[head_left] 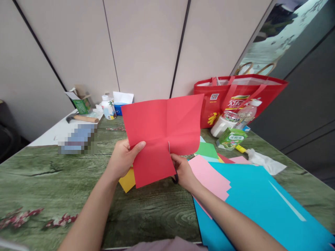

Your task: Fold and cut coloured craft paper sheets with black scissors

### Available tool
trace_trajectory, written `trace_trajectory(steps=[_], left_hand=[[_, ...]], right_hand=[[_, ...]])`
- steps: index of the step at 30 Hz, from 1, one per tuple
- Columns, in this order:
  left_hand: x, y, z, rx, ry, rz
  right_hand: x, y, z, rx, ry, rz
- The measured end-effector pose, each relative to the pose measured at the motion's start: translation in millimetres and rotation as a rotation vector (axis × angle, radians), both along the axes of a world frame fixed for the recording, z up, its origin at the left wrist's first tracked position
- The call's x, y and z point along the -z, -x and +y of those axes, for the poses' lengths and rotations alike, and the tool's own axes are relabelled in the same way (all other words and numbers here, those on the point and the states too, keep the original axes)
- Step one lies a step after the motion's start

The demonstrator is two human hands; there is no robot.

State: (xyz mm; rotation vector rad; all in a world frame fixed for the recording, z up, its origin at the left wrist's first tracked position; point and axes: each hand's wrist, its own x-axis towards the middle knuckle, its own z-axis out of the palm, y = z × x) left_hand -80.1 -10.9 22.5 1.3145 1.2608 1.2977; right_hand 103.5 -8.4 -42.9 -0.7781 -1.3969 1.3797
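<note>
A creased red paper sheet (162, 129) is held upright above the green wood-pattern table (146, 209). My left hand (122, 159) pinches its lower left edge, thumb on the front. My right hand (183, 171) is closed on scissors (174, 178) with a black handle. Their thin blade (169, 147) stands in a cut running up from the sheet's lower edge along the middle crease. A yellow sheet (127, 180) lies under the red one.
Pink (210, 176), green (207, 150) and large blue (261, 205) sheets lie at the right. Behind them are a red bag (235, 92), a plastic bottle (246, 113), a green carton (231, 138) and white tissue (264, 162). A hammer (82, 118), white bottle (108, 108) and tissue box (121, 101) sit far left.
</note>
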Motion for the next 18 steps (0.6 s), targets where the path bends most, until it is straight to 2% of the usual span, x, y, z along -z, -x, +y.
trace_trajectory(steps=[18], left_hand=[[-1.0, -1.0, -0.7, -0.025, -0.024, 0.035]], right_hand=[[-3.0, 1.7, -1.2, 0.055, 0.018, -0.006]])
